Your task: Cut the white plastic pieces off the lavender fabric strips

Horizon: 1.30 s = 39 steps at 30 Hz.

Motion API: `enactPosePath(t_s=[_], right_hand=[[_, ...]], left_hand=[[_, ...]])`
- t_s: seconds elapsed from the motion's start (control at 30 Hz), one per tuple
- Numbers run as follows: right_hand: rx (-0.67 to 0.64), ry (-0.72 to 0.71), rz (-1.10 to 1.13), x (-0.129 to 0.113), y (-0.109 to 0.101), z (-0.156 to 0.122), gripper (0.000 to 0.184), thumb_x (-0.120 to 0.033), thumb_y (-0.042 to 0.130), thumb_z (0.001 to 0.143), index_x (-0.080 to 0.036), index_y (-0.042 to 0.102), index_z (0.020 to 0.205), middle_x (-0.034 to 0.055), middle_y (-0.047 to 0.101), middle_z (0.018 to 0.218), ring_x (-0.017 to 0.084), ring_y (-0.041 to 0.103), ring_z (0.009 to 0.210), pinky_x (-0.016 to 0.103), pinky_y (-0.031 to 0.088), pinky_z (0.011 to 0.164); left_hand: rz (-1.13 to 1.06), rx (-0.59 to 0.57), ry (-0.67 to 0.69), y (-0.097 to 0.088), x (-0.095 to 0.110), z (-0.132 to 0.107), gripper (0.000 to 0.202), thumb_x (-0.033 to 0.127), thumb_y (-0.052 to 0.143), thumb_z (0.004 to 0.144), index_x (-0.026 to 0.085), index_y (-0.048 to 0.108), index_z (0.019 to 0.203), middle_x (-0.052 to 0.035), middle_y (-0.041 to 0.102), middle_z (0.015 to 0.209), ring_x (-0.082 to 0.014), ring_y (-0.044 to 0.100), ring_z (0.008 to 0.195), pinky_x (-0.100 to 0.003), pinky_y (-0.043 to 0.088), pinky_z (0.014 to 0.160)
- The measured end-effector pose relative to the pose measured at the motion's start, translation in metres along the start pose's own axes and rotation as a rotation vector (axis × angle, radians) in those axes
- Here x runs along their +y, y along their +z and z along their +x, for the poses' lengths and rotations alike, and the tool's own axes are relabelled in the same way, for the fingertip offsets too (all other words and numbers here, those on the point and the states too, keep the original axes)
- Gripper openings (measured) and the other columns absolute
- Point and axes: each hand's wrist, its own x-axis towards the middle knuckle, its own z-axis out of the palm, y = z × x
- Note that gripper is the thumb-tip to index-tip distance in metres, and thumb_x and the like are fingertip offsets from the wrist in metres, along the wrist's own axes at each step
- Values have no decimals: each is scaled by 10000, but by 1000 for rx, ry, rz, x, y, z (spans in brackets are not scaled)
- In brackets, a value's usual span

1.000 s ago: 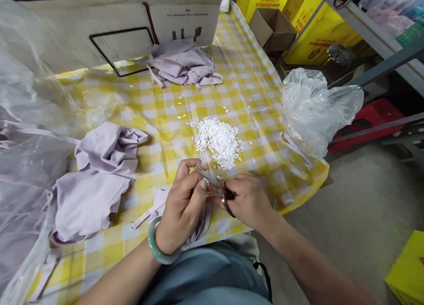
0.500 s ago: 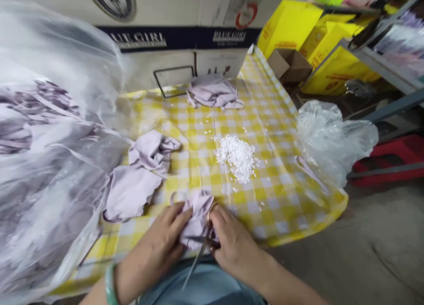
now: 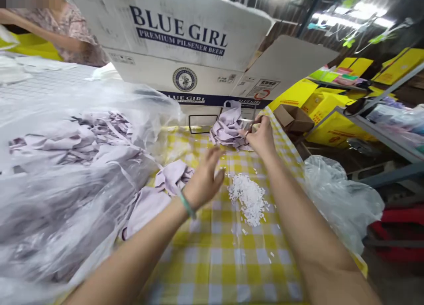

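Cloth (image 3: 227, 130), lilac and crumpled, lay by a carton (image 3: 198, 35), right at the right hand (image 3: 263, 139), curled round scissors (image 3: 255, 121). The left hand (image 3: 205, 181) hung spread above the yellow-checked bench (image 3: 198, 252); shelving (image 3: 391, 139) stood right.

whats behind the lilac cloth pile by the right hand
Behind the lilac cloth pile stands the Blue Girl carton; its printed upper front shows. The pile covers part of its lower front, so any print there is hidden.
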Motion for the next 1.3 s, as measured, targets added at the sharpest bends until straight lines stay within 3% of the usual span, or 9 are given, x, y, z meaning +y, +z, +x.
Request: enactPosePath(t_s=[0.07,0.17,0.3,0.57,0.77,0.9,1.07,1.2,1.3], right_hand=[[-75,-50,6,4,20,-24,432,-306,759,669,-212,464,970,101,589,1054,247,555,970,384,438,853],[-570,-101,91,-5,58,-83,350,-275,721,707,-219,482,956,38,601,952,192,556,861,315,444,768],[-782,-138,110,-23,90,-140,247,-104,670,666,-211,501,810,1,600,816,171,545,832,272,419,747],[-929,-13,226,-19,-16,-239,253,-25,527,621,-215,492,784,-34,591,761,131,560,697,215,412,634],[-820,202,219,2,-71,-306,275,-22,514,585,-228,471,762,-43,548,721,138,536,664,226,413,610],[-628,277,258,7,-92,-311,199,-87,572,671,-230,492,784,-5,574,813,173,586,773,275,467,707],[-476,338,422,-17,-101,-312,172,-173,614,794,-243,460,819,-6,566,842,156,596,793,259,485,714],[-784,209,590,-30,-94,-315,233,-141,673,772,-240,477,850,-29,599,801,124,594,699,231,486,664],[-677,96,603,-19,-78,-307,242,-132,665,792,-246,468,874,20,676,949,169,655,884,309,516,822]], left_hand=[[76,-191,22,-1,1,-49,219,103,511,889,154,640,1058,-140,635,1168,-254,606,1081,-452,514,936],[206,-282,-32,-12,-3,-104,186,126,456,931,151,638,897,-119,661,987,-235,595,905,-417,522,820],[271,-298,-58,-41,-19,-128,166,153,468,933,163,608,844,-103,636,930,-233,570,881,-394,505,796],[278,73,-182,-82,-36,-132,202,102,465,887,170,572,1044,-109,565,1115,-236,571,1084,-413,474,972],[331,7,-95,-61,-34,-111,372,102,474,859,158,543,1220,-175,529,1289,-308,509,1229,-525,415,1044],[44,-167,-39,-50,10,-124,165,116,458,894,167,595,971,-94,626,960,-209,603,910,-342,488,823],[-400,-629,-491,-32,56,-167,372,410,515,935,176,486,648,32,446,576,-108,401,545,-243,298,515],[-676,-578,-879,-20,46,-178,424,573,589,845,154,559,783,14,519,674,-119,440,605,-238,360,557],[-780,-511,-986,-22,37,-177,455,584,674,776,142,586,841,3,562,715,-114,455,609,-235,387,574]])
